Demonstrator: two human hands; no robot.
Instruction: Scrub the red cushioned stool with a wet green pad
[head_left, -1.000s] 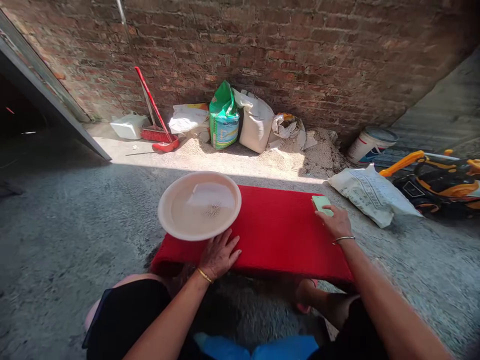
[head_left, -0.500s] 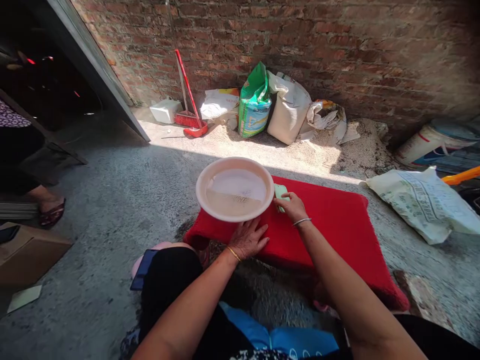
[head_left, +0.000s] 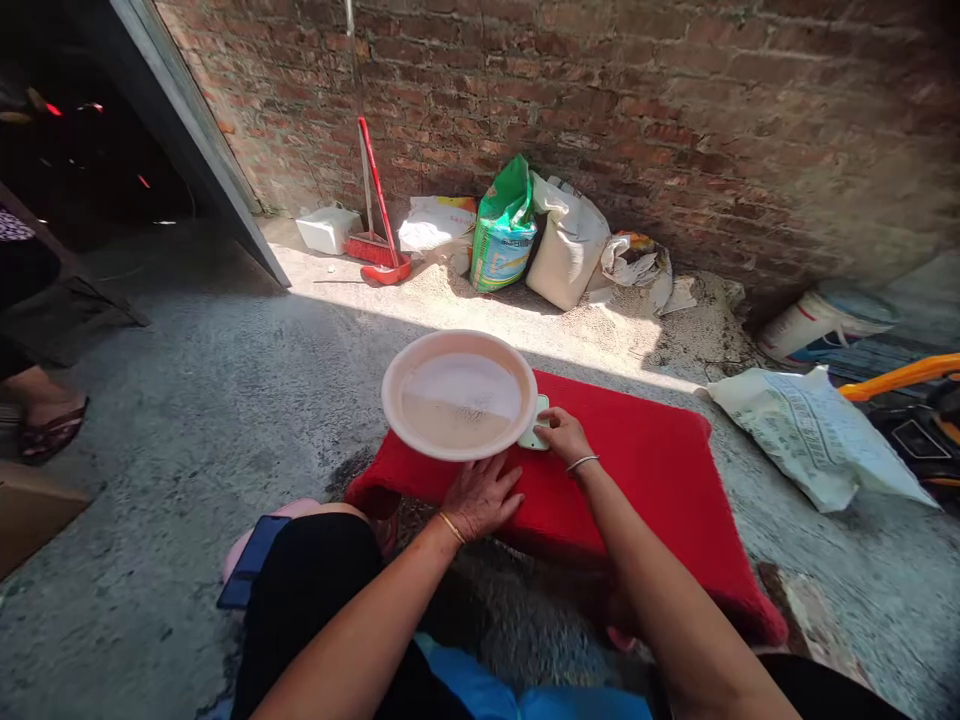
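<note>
Light-green flat slab (head_left: 533, 438), phone-like in shape, is held at its near right side by the right hand (head_left: 564, 437), with the thumb and fingers drawn together on it. It is placed just beside the right side of the pale pink basin (head_left: 459, 453), over the red cover (head_left: 637, 460); whether it is pressed flat on the cloth or slightly raised cannot be told. Its upper left part is overlapped by the basin's rim in this view.

By the left hand (head_left: 484, 497) nothing is gripped: it is laid palm down with the fingers spread on the front edge of the cover, the fingertips close below the basin's rim; contact with the rim cannot be made out.

In the basin, clear liquid (head_left: 461, 378) is held, crossed by a bright reflection, and a patch of small dark marks (head_left: 474, 412) is seen toward the middle.

Against the brick wall, a green bag (head_left: 506, 230) and a white sack (head_left: 568, 250) are stood side by side, their contents hidden. Beside them, pale grains (head_left: 622, 328) are scattered on the floor.
</note>
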